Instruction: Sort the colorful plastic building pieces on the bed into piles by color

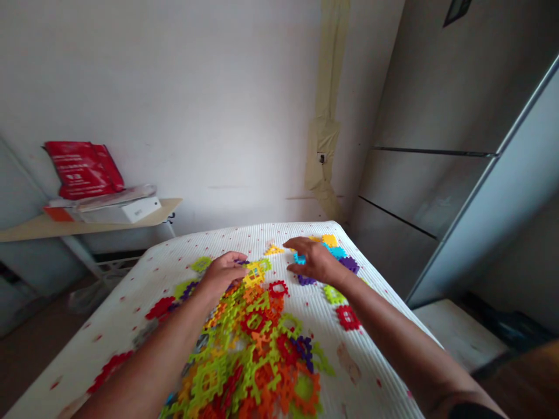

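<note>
My left hand (223, 272) is closed around the edge of a yellow, window-like plastic building piece (254, 276). It is at the far end of a heap of interlocking pieces (257, 337) in lime, orange, red and yellow. To the right, my right hand (317, 260) hovers with thumb and fingers apart and nothing between them. Around and partly under it are blue pieces (336, 252) and a purple piece (349, 265). A yellow triangular piece (274, 249) lies just left of its fingertips.
The pieces lie on a bed-like surface with a white ribbed cover (375, 372). Red (348, 318) and lime pieces (334, 294) sit beside my right forearm. A side table (170, 208) with a white box and a red bag (82, 169) stands left; a grey fridge (419, 145) stands right.
</note>
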{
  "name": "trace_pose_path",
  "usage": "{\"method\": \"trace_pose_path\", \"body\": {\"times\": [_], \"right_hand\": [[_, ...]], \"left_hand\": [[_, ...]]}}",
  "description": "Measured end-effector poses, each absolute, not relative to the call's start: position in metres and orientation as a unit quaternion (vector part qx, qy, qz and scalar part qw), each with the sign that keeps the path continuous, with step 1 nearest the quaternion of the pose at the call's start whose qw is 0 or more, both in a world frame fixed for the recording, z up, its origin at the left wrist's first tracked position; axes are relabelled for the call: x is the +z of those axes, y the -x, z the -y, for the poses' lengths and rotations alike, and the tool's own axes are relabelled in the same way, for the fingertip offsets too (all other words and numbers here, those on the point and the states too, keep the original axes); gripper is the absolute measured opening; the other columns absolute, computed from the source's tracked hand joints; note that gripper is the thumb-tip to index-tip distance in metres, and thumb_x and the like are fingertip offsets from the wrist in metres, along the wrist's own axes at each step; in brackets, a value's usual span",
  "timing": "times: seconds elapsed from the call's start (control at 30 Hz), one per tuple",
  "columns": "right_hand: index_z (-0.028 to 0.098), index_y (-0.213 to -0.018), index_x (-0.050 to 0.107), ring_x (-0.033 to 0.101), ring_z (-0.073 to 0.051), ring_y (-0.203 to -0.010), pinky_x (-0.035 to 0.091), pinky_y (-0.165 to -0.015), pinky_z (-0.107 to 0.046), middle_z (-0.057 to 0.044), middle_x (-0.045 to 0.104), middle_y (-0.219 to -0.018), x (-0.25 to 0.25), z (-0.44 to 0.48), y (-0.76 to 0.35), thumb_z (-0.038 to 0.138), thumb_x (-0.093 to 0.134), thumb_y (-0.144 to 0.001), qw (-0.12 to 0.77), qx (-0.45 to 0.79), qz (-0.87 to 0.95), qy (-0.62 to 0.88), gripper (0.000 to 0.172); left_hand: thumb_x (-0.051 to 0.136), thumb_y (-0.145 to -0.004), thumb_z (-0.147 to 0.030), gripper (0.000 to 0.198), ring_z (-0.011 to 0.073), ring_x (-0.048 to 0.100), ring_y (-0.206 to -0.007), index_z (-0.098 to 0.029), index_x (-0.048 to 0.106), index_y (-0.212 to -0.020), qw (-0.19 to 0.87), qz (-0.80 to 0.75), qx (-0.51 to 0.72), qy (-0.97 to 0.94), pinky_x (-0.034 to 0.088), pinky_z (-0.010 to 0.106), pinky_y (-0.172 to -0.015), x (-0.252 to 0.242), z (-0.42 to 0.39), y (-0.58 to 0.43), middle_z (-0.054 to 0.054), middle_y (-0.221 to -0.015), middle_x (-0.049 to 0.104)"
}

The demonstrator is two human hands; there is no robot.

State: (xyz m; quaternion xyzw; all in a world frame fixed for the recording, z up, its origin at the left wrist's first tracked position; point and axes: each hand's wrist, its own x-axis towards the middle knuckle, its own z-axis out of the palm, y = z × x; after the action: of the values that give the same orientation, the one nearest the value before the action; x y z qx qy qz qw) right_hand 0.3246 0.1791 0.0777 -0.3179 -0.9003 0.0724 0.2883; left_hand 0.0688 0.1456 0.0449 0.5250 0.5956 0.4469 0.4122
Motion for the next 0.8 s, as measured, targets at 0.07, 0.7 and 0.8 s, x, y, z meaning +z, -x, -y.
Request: {"method": "trace_pose_path", "body": {"times": [0.07,0.7,0.8], "right_hand": [[0.021,-0.123,0.052,0.051,-0.023,-0.111,0.041,-0.091,-0.035,-0.010,0.056,-0.122,0.072,-0.166,-0.302,0.032,0.070,-0.071,0.245,0.082,0.928,0.268,0.056],[0.017,-0.124,0.051,0.058,-0.022,-0.094,0.044,-0.081,-0.031,-0.011,0.062,-0.108,0.070,-0.195,-0.305,0.030,0.069,-0.070,0.170,0.026,0.901,0.398,0.058],[0.017,-0.126,0.048,0.055,-0.022,-0.102,0.043,-0.083,-0.030,-0.011,0.059,-0.113,0.084,-0.244,-0.327,0.031,0.063,-0.075,0.173,-0.045,0.834,0.522,0.056]], "left_hand": [[0.069,-0.052,-0.032,0.045,0.0110,0.052,-0.048,-0.017,0.056,-0.091,0.466,-0.567,0.458,-0.501,0.038,0.024,-0.051,0.043,-0.138,-0.083,-0.005,-0.056,0.056],[0.065,-0.064,-0.035,0.038,0.0146,0.062,-0.068,-0.017,0.055,-0.097,0.449,-0.560,0.516,-0.467,0.043,0.024,-0.061,0.035,-0.100,-0.072,0.002,-0.075,0.069],[0.065,-0.065,-0.041,0.041,0.0171,0.064,-0.073,-0.018,0.057,-0.098,0.412,-0.604,0.502,-0.462,0.047,0.026,-0.065,0.035,-0.078,-0.049,0.003,-0.078,0.070]]}}
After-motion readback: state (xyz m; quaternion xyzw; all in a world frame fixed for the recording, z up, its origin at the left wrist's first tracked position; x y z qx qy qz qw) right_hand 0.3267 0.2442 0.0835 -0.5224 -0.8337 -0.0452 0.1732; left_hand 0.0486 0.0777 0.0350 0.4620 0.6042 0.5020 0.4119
